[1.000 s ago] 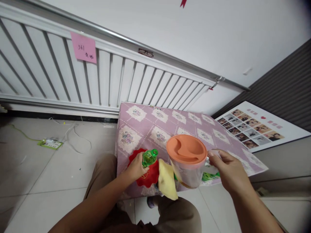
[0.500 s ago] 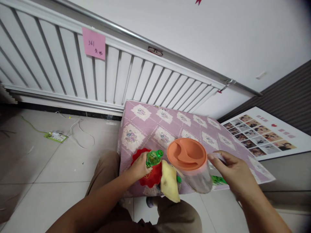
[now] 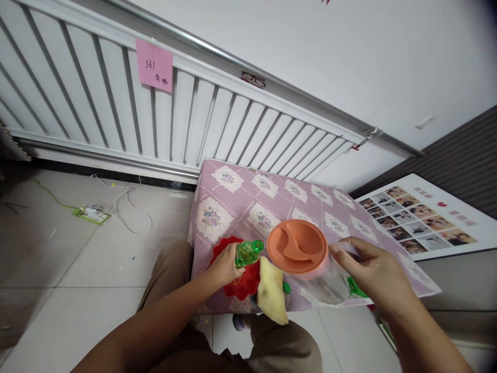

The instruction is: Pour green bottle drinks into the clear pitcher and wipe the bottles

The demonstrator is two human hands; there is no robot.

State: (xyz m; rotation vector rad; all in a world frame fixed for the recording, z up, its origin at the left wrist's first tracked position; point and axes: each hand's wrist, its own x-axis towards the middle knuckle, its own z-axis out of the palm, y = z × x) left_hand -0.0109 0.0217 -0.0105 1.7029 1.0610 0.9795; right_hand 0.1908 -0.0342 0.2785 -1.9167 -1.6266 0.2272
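Right hand (image 3: 367,264) gripped the pitcher (image 3: 305,259) at three o'clock; overtipping risked bumping the bottle (image 3: 247,253) (slim-necked) the left hand (image 3: 225,267) clasped at nine.

Free tablecloth (image 3: 278,207) behind orange-lidded jug (image 3: 305,260)

Across the upper left of the frame, a white slatted radiator (image 3: 186,109) beneath a metal pipe (image 3: 186,35), with a pink note (image 3: 154,65) bearing handwriting. At upper right, a plain white wall (image 3: 330,57) meeting a dark ribbed panel (image 3: 468,158) at the right edge. Leaning there, a white board (image 3: 419,181) of small photographs. In the centre, a table under a mauve floral cloth (image 3: 248,202). Across the lower left, pale floor tiles (image 3: 116,311), a black skirting (image 3: 108,173), and a green-edged power strip (image 3: 91,214) among loose cables. Soft light overall, dimmer at far left.
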